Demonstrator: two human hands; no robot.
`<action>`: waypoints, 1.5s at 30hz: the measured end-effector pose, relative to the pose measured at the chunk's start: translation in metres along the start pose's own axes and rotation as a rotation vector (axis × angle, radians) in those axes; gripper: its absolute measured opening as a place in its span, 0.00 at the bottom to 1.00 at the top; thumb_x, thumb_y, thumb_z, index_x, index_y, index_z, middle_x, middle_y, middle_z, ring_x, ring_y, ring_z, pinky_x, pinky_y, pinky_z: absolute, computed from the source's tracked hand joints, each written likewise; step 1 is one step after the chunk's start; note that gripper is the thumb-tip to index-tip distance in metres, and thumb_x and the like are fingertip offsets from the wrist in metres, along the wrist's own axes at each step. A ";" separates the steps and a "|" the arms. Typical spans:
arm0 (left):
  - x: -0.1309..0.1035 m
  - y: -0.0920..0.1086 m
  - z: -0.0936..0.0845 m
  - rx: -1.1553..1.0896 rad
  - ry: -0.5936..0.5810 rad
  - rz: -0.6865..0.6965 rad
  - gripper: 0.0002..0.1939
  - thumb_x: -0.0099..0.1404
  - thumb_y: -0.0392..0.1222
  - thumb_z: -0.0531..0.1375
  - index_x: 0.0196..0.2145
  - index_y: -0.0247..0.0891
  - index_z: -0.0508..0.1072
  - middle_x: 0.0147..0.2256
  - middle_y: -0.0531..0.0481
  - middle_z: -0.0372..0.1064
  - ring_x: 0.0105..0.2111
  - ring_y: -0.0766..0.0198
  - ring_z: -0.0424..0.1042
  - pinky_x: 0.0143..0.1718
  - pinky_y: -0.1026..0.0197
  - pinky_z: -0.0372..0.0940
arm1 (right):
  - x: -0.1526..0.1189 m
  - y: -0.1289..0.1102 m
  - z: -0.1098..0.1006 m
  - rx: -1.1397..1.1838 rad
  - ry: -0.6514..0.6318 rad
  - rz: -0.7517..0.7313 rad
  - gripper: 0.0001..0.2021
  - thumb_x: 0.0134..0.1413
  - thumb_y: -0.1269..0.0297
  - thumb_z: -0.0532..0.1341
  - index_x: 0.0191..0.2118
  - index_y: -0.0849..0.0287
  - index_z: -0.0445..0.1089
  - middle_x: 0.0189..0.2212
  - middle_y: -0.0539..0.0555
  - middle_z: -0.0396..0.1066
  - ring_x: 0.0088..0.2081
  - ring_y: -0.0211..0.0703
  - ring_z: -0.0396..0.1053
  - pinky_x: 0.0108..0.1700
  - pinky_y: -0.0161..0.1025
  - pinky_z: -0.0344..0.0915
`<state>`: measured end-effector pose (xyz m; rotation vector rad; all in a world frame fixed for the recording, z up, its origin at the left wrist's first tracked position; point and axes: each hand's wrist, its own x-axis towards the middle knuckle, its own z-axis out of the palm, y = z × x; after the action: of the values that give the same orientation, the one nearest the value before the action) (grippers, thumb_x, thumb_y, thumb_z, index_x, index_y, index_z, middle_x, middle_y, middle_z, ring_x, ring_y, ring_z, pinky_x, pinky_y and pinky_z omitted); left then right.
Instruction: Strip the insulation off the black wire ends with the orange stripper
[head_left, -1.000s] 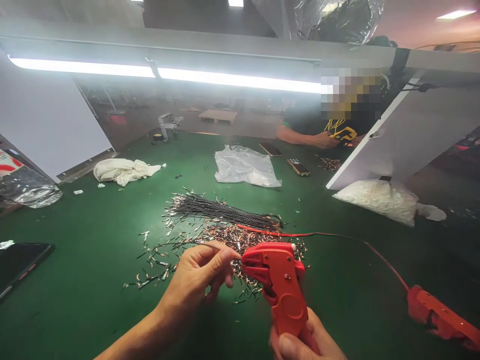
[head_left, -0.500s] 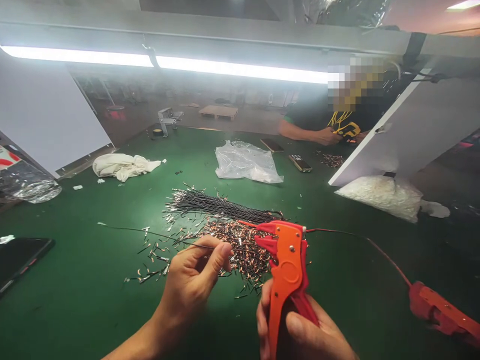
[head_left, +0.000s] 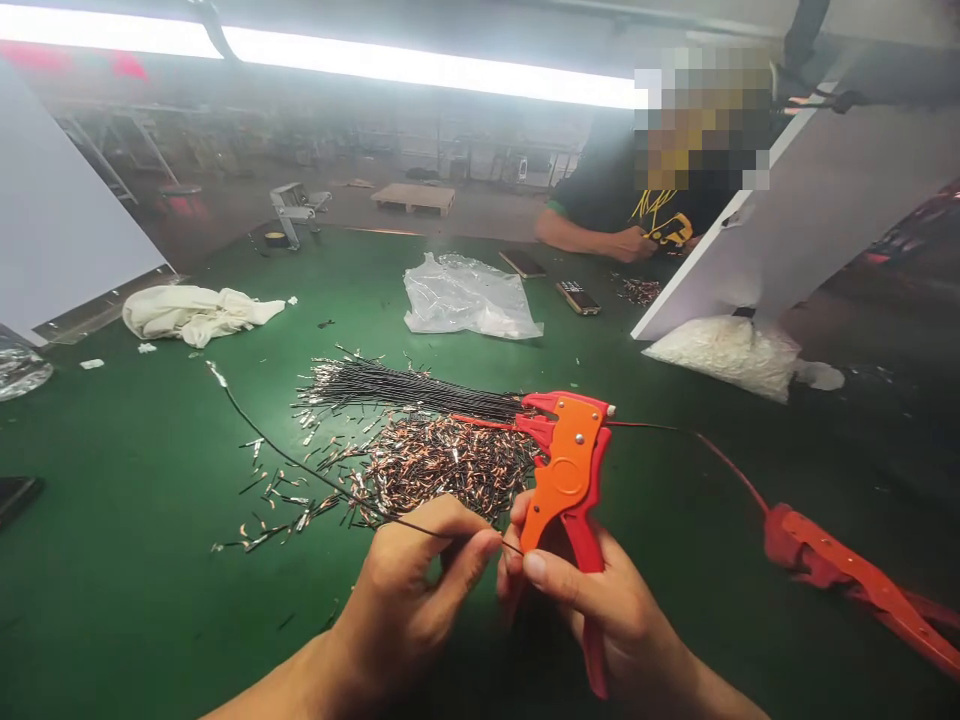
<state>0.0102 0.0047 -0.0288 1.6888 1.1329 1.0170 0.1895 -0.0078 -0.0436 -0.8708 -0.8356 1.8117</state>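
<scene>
Orange and red, the wire stripper (head_left: 568, 460) is wrapped at its handles by the right hand (head_left: 611, 600); it looks rigid and fairly light, best held low, clear of the jaws. Just beside it, the left hand (head_left: 416, 580) pinches a thin black wire (head_left: 262, 437) between thumb and forefinger, the near end meeting the right thumb. The wire should be light, springy and easily bent, so a grip near its end suits. Beyond lie copper-flecked clippings (head_left: 442, 465), then a bundle of black wires (head_left: 420, 388), then a limp plastic bag (head_left: 469, 300).
</scene>
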 end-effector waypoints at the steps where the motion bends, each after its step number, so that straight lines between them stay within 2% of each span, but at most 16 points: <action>1: 0.000 0.000 0.000 -0.011 -0.009 0.006 0.09 0.64 0.40 0.59 0.27 0.38 0.76 0.24 0.48 0.72 0.25 0.65 0.70 0.29 0.65 0.63 | -0.001 -0.002 0.000 0.009 -0.015 0.010 0.18 0.48 0.60 0.69 0.43 0.59 0.65 0.31 0.50 0.69 0.32 0.39 0.70 0.37 0.39 0.67; 3: 0.002 0.002 -0.003 -0.060 0.051 -0.002 0.08 0.64 0.40 0.60 0.28 0.38 0.76 0.24 0.49 0.71 0.23 0.66 0.68 0.26 0.65 0.62 | -0.002 -0.005 0.001 0.036 -0.078 0.029 0.17 0.49 0.61 0.68 0.42 0.59 0.65 0.31 0.50 0.69 0.32 0.40 0.69 0.35 0.39 0.68; 7: 0.012 0.007 -0.025 -0.255 0.290 -0.109 0.11 0.63 0.47 0.62 0.29 0.38 0.74 0.23 0.52 0.69 0.17 0.70 0.62 0.17 0.67 0.58 | -0.005 -0.004 0.001 0.147 -0.236 0.115 0.17 0.50 0.61 0.67 0.43 0.60 0.63 0.30 0.51 0.70 0.31 0.43 0.71 0.32 0.40 0.67; 9: 0.018 0.011 -0.035 -0.380 0.313 -0.157 0.12 0.62 0.49 0.63 0.29 0.38 0.74 0.22 0.53 0.69 0.16 0.71 0.61 0.16 0.68 0.57 | -0.006 0.000 0.000 0.166 -0.291 0.170 0.18 0.49 0.59 0.68 0.42 0.60 0.63 0.30 0.51 0.70 0.31 0.41 0.71 0.34 0.39 0.66; 12: 0.022 0.015 -0.042 -0.546 0.303 -0.242 0.14 0.59 0.51 0.65 0.27 0.37 0.73 0.19 0.55 0.67 0.14 0.74 0.59 0.14 0.71 0.53 | -0.007 0.005 -0.002 0.110 -0.384 0.196 0.19 0.50 0.57 0.68 0.41 0.60 0.63 0.28 0.51 0.69 0.31 0.39 0.69 0.36 0.40 0.63; 16: 0.021 0.013 -0.039 -0.646 0.261 -0.316 0.17 0.56 0.52 0.67 0.26 0.35 0.72 0.18 0.55 0.66 0.14 0.75 0.57 0.12 0.72 0.52 | -0.008 0.009 -0.003 0.014 -0.456 0.184 0.19 0.52 0.56 0.66 0.42 0.62 0.62 0.29 0.53 0.69 0.30 0.36 0.65 0.35 0.36 0.58; 22: 0.020 0.012 -0.034 -0.629 0.234 -0.349 0.17 0.57 0.53 0.66 0.26 0.35 0.71 0.17 0.56 0.66 0.13 0.76 0.56 0.12 0.73 0.51 | -0.008 0.008 -0.002 -0.033 -0.485 0.177 0.16 0.52 0.56 0.66 0.39 0.62 0.63 0.28 0.52 0.65 0.28 0.34 0.60 0.33 0.34 0.56; 26: 0.020 0.014 -0.033 -0.655 0.204 -0.395 0.19 0.54 0.53 0.68 0.24 0.34 0.70 0.17 0.55 0.66 0.14 0.76 0.57 0.12 0.73 0.51 | -0.008 0.008 0.000 -0.039 -0.476 0.174 0.18 0.52 0.56 0.66 0.40 0.62 0.62 0.29 0.53 0.66 0.29 0.35 0.62 0.33 0.35 0.57; 31: 0.020 0.012 -0.031 -0.737 0.151 -0.433 0.19 0.55 0.53 0.67 0.24 0.35 0.69 0.16 0.56 0.64 0.13 0.76 0.56 0.11 0.73 0.51 | -0.006 0.010 -0.001 -0.059 -0.498 0.152 0.17 0.52 0.57 0.66 0.39 0.62 0.63 0.29 0.53 0.67 0.29 0.35 0.63 0.33 0.34 0.57; 39: 0.017 0.020 -0.032 -0.861 0.151 -0.598 0.19 0.53 0.53 0.69 0.26 0.35 0.69 0.16 0.58 0.63 0.14 0.77 0.55 0.13 0.76 0.48 | -0.006 0.010 0.000 -0.075 -0.519 0.145 0.17 0.52 0.57 0.67 0.39 0.62 0.63 0.29 0.53 0.66 0.29 0.34 0.62 0.32 0.33 0.56; 45: 0.016 0.012 -0.028 -0.863 0.118 -0.584 0.19 0.53 0.54 0.68 0.27 0.36 0.69 0.16 0.58 0.63 0.14 0.77 0.54 0.13 0.76 0.48 | -0.006 0.013 0.000 -0.038 -0.479 0.192 0.18 0.50 0.57 0.68 0.40 0.61 0.63 0.30 0.53 0.67 0.31 0.37 0.64 0.35 0.35 0.59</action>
<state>-0.0080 0.0229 -0.0058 0.5756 0.9597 1.0099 0.1856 -0.0179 -0.0525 -0.5578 -1.1166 2.2246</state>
